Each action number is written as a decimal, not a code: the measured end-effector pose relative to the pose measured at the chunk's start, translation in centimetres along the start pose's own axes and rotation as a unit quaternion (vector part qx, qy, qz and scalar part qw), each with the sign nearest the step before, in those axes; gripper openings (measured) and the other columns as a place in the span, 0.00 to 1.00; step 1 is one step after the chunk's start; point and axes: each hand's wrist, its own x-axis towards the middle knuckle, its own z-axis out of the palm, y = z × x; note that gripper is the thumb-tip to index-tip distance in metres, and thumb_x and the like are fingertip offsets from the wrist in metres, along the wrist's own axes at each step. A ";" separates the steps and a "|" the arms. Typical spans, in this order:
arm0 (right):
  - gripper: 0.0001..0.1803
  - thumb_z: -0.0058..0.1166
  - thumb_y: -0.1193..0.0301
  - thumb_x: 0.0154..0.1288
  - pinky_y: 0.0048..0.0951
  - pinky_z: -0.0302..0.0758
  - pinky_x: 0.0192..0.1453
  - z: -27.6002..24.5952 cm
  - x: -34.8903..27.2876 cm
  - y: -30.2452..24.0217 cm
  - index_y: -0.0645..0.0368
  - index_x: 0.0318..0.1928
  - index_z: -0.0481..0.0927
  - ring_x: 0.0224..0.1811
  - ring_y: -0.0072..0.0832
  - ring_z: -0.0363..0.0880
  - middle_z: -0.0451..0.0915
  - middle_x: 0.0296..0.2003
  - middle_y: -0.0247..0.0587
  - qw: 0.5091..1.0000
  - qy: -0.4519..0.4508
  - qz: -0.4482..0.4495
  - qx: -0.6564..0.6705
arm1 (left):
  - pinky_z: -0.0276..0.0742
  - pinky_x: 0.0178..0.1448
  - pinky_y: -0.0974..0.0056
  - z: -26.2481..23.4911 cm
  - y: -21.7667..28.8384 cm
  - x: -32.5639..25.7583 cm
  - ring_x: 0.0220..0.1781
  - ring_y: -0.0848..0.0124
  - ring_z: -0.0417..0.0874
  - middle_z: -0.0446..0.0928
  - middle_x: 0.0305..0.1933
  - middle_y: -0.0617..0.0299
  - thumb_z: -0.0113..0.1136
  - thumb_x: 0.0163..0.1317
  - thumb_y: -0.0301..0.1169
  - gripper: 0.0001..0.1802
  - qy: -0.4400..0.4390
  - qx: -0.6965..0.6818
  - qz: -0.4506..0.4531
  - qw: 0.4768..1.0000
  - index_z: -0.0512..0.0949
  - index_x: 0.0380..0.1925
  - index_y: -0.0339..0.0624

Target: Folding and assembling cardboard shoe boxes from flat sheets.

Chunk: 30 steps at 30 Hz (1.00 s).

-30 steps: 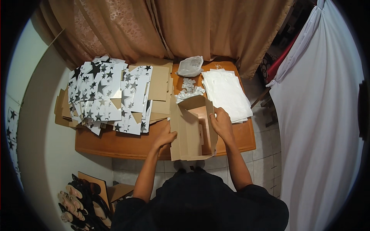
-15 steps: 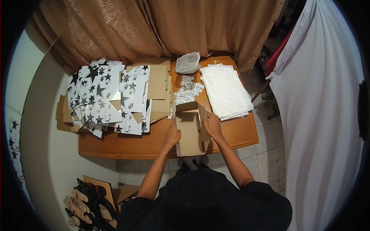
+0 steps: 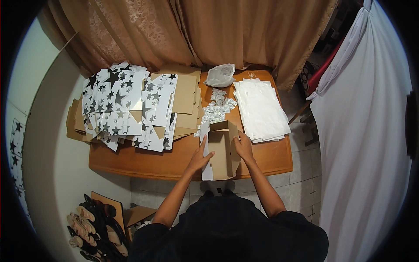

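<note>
A partly folded cardboard box (image 3: 220, 155), brown inside, is between my hands at the table's front edge. Its far and right walls stand up, and a white strip runs along its left side. My left hand (image 3: 200, 158) grips that left side, thumb over the inner face and fingers along the outside. On the right, my right hand (image 3: 243, 148) is closed around the upright wall, its fingertips partly hidden. Just beyond the box lies a heap of small white packets (image 3: 214, 112).
Flat cardboard sheets with black and grey stars (image 3: 115, 102) are piled on the wooden table (image 3: 144, 168) at left, beside plain brown cardboard (image 3: 184, 99). White paper sheets (image 3: 262, 109) lie at right. Behind the packets sits a clear plastic bag (image 3: 220, 75). Shoes (image 3: 94, 227) stand at lower left.
The box's left side has turned so its white face shows. My left thumb now reaches over that side. The whole view has shifted slightly.
</note>
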 end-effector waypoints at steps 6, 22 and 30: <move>0.35 0.56 0.62 0.66 0.47 0.74 0.57 -0.2 0.1 -1.7 0.53 0.71 0.64 0.45 0.52 0.79 0.72 0.52 0.60 0.999 -0.052 0.008 -0.005 | 0.73 0.64 0.46 -0.7 2.6 0.9 0.57 0.35 0.79 0.76 0.59 0.31 0.65 0.56 0.39 0.55 -0.030 0.021 -0.071 0.997 0.43 0.80 0.65; 0.53 0.52 0.61 0.55 0.53 0.72 0.66 -1.9 6.4 -0.4 0.30 0.80 0.42 0.59 0.65 0.75 0.71 0.59 0.69 0.949 -0.228 0.056 -0.211 | 0.61 0.75 0.41 2.0 5.3 -0.8 0.79 0.29 0.47 0.37 0.80 0.27 0.61 0.61 0.64 0.59 -0.040 0.110 -0.088 0.989 0.42 0.80 0.49; 0.41 0.50 0.59 0.61 0.55 0.74 0.64 -1.8 5.1 -2.0 0.37 0.77 0.58 0.59 0.63 0.76 0.69 0.61 0.65 0.962 -0.141 0.094 -0.214 | 0.54 0.68 0.20 1.9 9.1 -3.8 0.80 0.27 0.35 0.30 0.81 0.31 0.66 0.41 0.77 0.77 -0.217 0.268 -0.025 0.938 0.41 0.79 0.41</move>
